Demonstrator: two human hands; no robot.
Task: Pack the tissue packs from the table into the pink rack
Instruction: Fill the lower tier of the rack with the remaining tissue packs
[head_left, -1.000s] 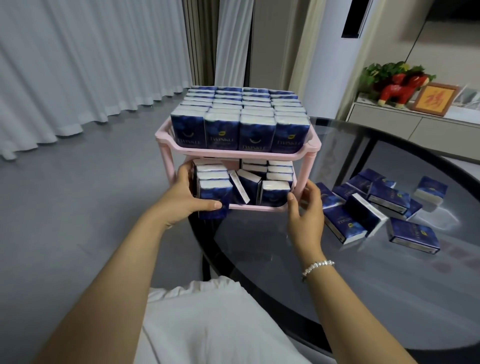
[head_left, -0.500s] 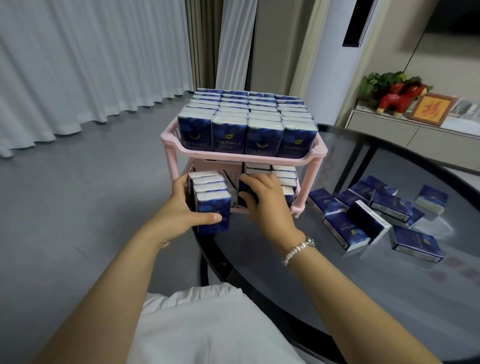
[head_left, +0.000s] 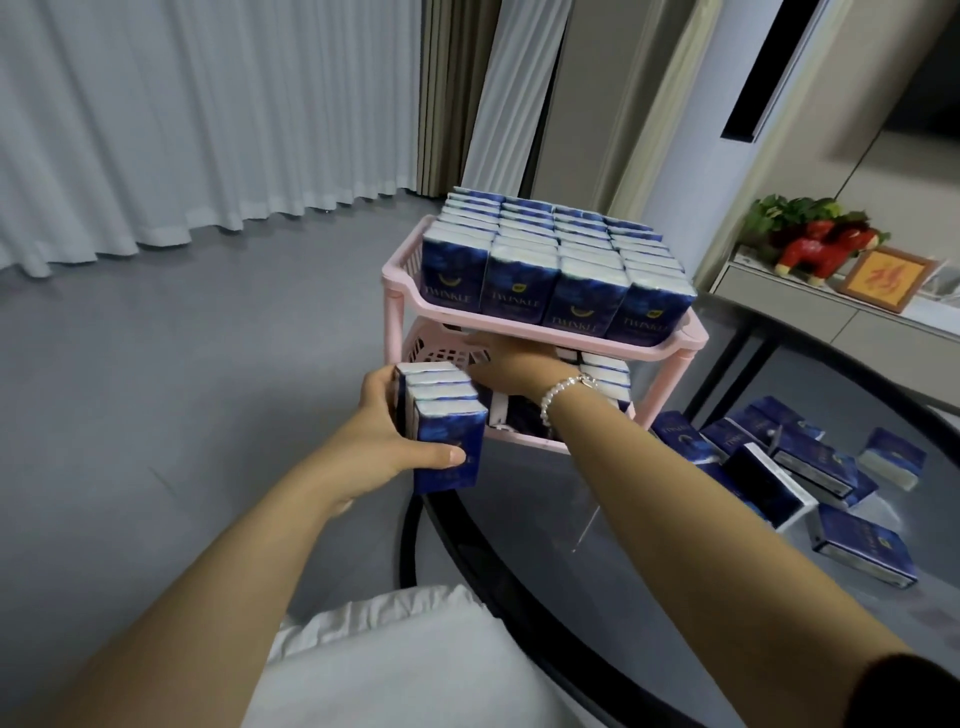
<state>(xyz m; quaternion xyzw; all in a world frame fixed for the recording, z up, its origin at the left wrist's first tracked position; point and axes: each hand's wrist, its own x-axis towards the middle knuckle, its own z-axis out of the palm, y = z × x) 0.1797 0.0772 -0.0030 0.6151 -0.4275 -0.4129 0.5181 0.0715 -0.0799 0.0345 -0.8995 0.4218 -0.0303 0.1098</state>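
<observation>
A row of upright tissue packs (head_left: 444, 415) is clamped in the left hand (head_left: 387, 428), thumb across the front pack, just outside the lower tier's front left corner. The right hand (head_left: 511, 364) is reached into the lower tier of the pink rack (head_left: 670, 345); whether it is clenched cannot be told, the fingers being hidden under the upper tier. The upper tier is filled with standing packs (head_left: 558, 265). Loose packs (head_left: 789, 467) are scattered on the glass worktop (head_left: 649, 545), right of the rack.
</observation>
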